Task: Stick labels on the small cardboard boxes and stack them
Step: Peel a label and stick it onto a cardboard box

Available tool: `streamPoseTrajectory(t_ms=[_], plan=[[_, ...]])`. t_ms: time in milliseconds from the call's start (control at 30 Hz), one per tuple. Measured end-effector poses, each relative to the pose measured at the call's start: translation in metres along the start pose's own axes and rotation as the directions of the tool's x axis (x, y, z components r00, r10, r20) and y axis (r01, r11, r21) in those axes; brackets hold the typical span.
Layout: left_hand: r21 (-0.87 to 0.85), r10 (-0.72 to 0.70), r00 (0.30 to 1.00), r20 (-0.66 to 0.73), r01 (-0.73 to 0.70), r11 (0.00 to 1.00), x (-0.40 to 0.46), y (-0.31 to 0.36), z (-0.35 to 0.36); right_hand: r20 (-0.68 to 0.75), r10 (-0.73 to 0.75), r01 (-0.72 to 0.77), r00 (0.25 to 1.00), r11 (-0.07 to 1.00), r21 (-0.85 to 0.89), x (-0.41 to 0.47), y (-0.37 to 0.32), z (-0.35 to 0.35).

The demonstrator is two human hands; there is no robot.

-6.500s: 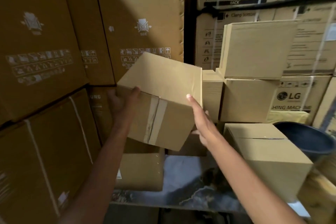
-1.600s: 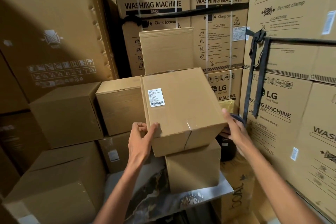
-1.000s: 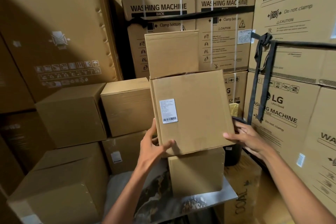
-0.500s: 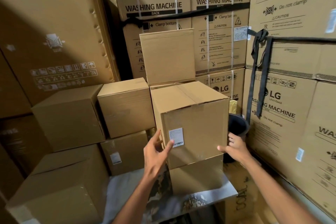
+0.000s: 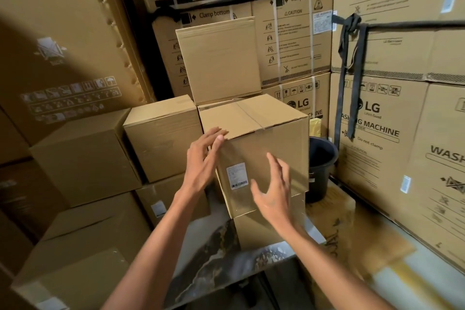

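Note:
A small cardboard box (image 5: pixel 264 148) with a white barcode label (image 5: pixel 237 175) on its front face sits on top of another small box (image 5: pixel 264 231) on the table. My left hand (image 5: pixel 203 158) has straight fingers touching the box's upper left front corner. In front of the box's face hovers my right hand (image 5: pixel 273 189), fingers spread and holding nothing. Another small box (image 5: pixel 221 60) stands behind, higher up. More small boxes (image 5: pixel 163 136) are stacked to the left; one lower box (image 5: pixel 161 205) carries a label.
Large washing machine cartons (image 5: pixel 392 98) wall in the back and right. A black bucket (image 5: pixel 320 166) stands right of the stack. The grey table (image 5: pixel 226 267) edge runs below the boxes. Big brown cartons (image 5: pixel 83 158) fill the left.
The labelled box has been set down upright on the lower box. Both hands have let go; the right hand moved from the box's right side to in front of it.

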State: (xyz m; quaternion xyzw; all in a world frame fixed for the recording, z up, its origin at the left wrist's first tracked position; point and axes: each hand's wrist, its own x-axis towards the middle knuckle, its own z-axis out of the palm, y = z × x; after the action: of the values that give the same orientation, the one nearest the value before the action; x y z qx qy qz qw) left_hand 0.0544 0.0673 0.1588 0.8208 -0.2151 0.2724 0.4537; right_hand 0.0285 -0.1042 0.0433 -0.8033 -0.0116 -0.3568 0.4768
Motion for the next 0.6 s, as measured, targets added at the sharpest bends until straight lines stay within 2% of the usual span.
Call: streamPoseTrajectory(t_ms=[233, 600], plan=[[0.027, -0.004, 0.991, 0.131, 0.0, 1.0, 0.002, -0.009, -0.013, 0.024, 0.063, -0.066, 0.998, 0.974, 0.219, -0.026, -0.057, 0.038], [0.005, -0.008, 0.989, 0.149, 0.007, 1.0, 0.001, -0.01, -0.011, -0.072, 0.169, -0.137, 0.983, 0.935, 0.327, -0.007, -0.056, 0.032]])
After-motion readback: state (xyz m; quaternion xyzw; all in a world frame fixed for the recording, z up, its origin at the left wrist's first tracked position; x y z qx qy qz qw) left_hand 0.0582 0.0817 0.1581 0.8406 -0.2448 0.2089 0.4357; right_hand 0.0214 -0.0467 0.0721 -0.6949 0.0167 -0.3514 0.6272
